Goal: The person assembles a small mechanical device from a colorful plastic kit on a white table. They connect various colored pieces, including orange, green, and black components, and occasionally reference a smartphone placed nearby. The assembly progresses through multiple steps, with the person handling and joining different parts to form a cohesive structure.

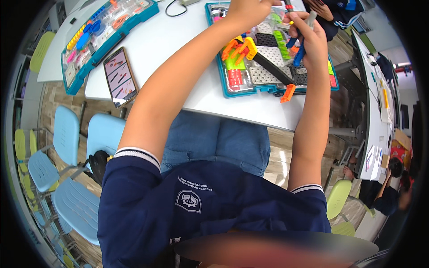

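My left hand (pixel 255 12) reaches to the top edge of the head view, its fingers curled and partly cut off. Close to its fingertips is a small red and black stick-like piece (pixel 289 6); what the left fingers hold is not clear. My right hand (pixel 314 43) is closed around a blue two-pronged piece (pixel 299 55), and a grey tip (pixel 311 18) sticks up by the thumb. Below both hands lies an open teal kit case (pixel 243 94) of building parts. Across it rests a black beam (pixel 271 68) with yellow and orange connectors (pixel 245 49) and an orange end piece (pixel 288 93).
A second teal case (pixel 77 87) with colourful parts stands at the left of the white table (pixel 196 96). Beside it lies a phone (pixel 120 77) showing pictures of parts. A black cable (pixel 173 13) is at the back. Another person's hand (pixel 322 10) shows top right. Blue chairs (pixel 67 134) stand left.
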`<action>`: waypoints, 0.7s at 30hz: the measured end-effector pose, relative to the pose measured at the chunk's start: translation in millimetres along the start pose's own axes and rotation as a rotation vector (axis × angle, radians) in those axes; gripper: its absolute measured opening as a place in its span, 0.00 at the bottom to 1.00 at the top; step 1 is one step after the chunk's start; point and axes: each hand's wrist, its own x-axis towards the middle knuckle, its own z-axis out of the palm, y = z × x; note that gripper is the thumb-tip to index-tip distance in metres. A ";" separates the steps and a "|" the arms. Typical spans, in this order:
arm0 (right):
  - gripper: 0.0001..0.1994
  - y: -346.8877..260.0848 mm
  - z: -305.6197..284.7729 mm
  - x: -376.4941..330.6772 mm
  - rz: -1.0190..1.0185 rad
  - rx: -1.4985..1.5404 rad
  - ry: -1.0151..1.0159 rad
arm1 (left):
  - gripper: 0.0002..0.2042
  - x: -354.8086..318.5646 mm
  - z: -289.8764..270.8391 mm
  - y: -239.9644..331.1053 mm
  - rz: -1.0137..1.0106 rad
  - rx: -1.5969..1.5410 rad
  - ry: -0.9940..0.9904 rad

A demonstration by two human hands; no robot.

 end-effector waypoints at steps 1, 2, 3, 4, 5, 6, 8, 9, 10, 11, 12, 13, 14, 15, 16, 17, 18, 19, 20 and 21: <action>0.08 -0.6 -0.8 0.9 0.008 -0.062 -0.014 | 0.15 -0.4 0.3 0.8 0.070 0.061 -0.007; 0.07 -0.1 -0.7 0.4 0.012 -0.091 -0.006 | 0.15 -1.6 0.3 1.8 0.140 0.123 -0.011; 0.07 0.4 -0.3 0.2 0.003 -0.101 -0.004 | 0.15 -2.7 0.0 2.9 0.210 0.186 -0.013; 0.07 0.5 -0.1 0.5 0.021 -0.097 0.012 | 0.17 -3.7 -0.3 3.9 0.205 0.213 -0.022; 0.07 0.7 0.2 -0.2 -0.006 -0.089 0.008 | 0.17 -4.4 0.4 4.7 0.179 0.169 -0.021; 0.07 1.3 1.3 -0.2 -0.025 -0.080 0.020 | 0.17 -4.5 1.1 5.2 0.153 0.125 -0.020; 0.08 1.5 3.1 -0.5 -0.034 -0.083 0.049 | 0.17 -3.1 1.0 5.3 0.110 0.068 -0.029; 0.08 1.4 3.8 -0.5 -0.036 -0.087 0.054 | 0.17 -2.0 0.8 5.1 0.141 0.084 -0.028; 0.08 1.2 4.4 -0.9 -0.038 -0.092 0.058 | 0.17 -1.0 0.4 5.0 0.171 0.102 -0.025; 0.08 0.9 4.9 -1.1 -0.038 -0.097 0.060 | 0.17 -0.3 0.1 5.1 0.200 0.120 -0.022; 0.08 0.3 5.1 -1.2 -0.040 -0.103 0.060 | 0.17 -0.1 -0.1 5.4 0.224 0.116 -0.021; 0.08 -0.2 5.2 -1.3 -0.042 -0.110 0.059 | 0.17 0.2 -0.4 5.9 0.246 0.114 -0.019; 0.08 -0.6 5.4 -1.4 -0.043 -0.119 0.065 | 0.16 0.8 -0.9 6.5 0.269 0.112 -0.017; 0.08 -0.8 5.5 -1.3 -0.044 -0.094 0.061 | 0.16 1.3 -1.5 7.0 0.276 0.122 -0.027; 0.08 -0.9 5.5 -1.1 -0.045 -0.072 0.065 | 0.16 2.1 -2.3 7.3 0.283 0.133 -0.037; 0.08 -0.9 5.4 -0.9 -0.044 -0.045 0.072 | 0.16 2.7 -2.9 7.3 0.291 0.143 -0.048; 0.08 -1.1 4.5 -0.6 -0.040 -0.017 0.086 | 0.16 2.3 -3.0 7.0 0.255 0.135 -0.057; 0.08 -1.4 3.1 -0.4 -0.034 0.016 0.103 | 0.15 1.7 -2.4 6.1 0.220 0.127 -0.066; 0.08 -1.4 1.8 -0.3 -0.041 0.059 0.106 | 0.15 0.8 -1.8 4.8 0.183 0.119 -0.076; 0.08 -1.4 0.2 0.0 -0.039 0.068 0.117 | 0.14 -0.3 -1.1 3.0 0.153 0.095 -0.077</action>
